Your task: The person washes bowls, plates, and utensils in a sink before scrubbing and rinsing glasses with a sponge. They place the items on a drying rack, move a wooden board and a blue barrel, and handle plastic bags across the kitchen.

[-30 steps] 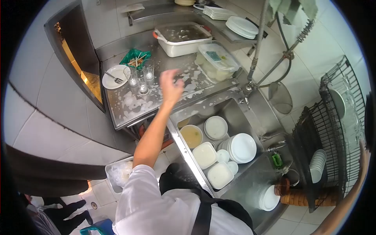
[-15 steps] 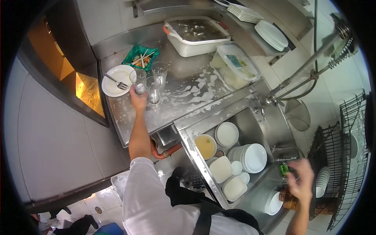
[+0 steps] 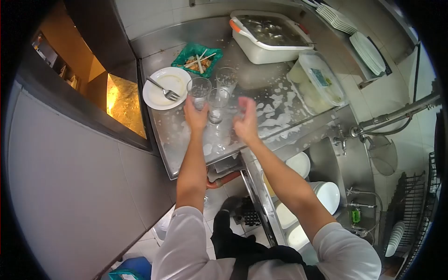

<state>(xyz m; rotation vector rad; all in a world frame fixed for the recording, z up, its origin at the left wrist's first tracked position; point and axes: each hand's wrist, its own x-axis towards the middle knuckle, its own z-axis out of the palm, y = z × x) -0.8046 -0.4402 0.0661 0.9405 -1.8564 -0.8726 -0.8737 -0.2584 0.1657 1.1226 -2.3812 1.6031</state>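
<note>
Head view of a dishwashing station. Three drinking glasses stand close together on the wet, foam-streaked steel table (image 3: 280, 100). The left hand (image 3: 196, 116) is closed around the base of the nearest-left glass (image 3: 199, 90), which stands upright on the table beside a white plate (image 3: 161, 83) carrying a fork (image 3: 161, 89). The right hand (image 3: 246, 122) is raised with fingers spread and holds nothing; it hovers just right of the middle glass (image 3: 217, 103), and motion blur hides whether it touches it. The third glass (image 3: 227, 78) stands untouched behind, near a green tray (image 3: 192, 52) of food scraps and sticks.

Progress, as a judgement: collecting the glasses has only begun. One is gripped but not lifted, two stand free, and the plate, fork and tray remain on the table. The sink (image 3: 322, 154) at lower right already holds stacked white dishes (image 3: 326, 196).

Compared with half a second ago, the left hand keeps its grip on the same glass, while the right hand has left the dish rack area at far right and crossed over to the glasses. The view has also swung left, pushing the sink toward the edge.
</note>
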